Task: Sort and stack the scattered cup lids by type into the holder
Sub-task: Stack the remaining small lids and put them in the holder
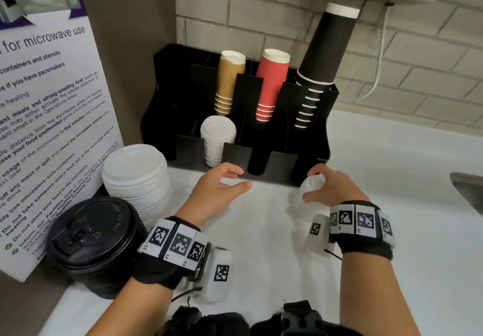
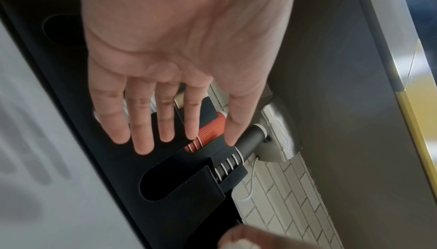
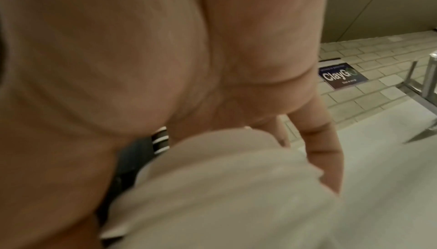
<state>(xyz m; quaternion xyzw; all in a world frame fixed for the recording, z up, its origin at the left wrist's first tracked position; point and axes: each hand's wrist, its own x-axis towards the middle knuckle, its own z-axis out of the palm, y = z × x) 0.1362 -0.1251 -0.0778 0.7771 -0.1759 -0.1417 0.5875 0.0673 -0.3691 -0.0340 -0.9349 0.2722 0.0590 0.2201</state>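
The left hand [image 1: 214, 189] hovers empty, fingers spread, before the holder [image 1: 311, 152]. The right hand [image 1: 332, 186] grips a stack of white lids [image 1: 305, 197] above the white worktop [image 1: 392, 179]. More lids [image 1: 218, 137] sit in the holder. Tiled wall behind; poster [image 1: 47, 116] reads "microwave use".

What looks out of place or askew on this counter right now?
The tall black cup stack leans right, its top nearly against the wall fixture. A large white lid stack and black lids sit on the counter outside the holder, unsorted.
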